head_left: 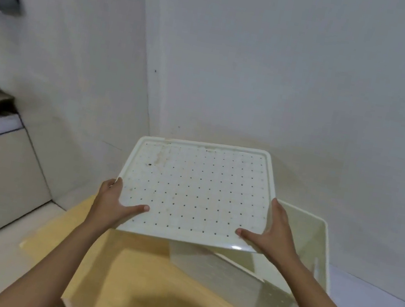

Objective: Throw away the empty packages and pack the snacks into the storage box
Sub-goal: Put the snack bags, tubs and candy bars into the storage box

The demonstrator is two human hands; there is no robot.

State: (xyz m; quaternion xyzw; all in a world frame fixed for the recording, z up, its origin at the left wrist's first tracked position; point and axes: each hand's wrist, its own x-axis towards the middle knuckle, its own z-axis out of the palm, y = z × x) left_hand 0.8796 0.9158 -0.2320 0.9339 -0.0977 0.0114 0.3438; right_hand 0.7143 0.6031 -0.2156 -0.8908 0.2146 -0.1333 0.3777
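Both hands, left hand [118,203] and right hand [270,231], grip the lid [197,192] by its side edges above the storage box [313,252]; it looks light, stiff, smooth.

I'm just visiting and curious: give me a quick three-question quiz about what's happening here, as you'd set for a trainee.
1. True or false: the white perforated plastic lid is closed on the white plastic storage box.
2. Which hands hold the lid? A) left hand only B) right hand only C) both
3. Fill in: the box stands on a pale wooden ____.

Key:
1. False; it is held above, with the box open beneath.
2. C; the left hand and right hand each have a grip on a side edge, thumbs on top.
3. Table.
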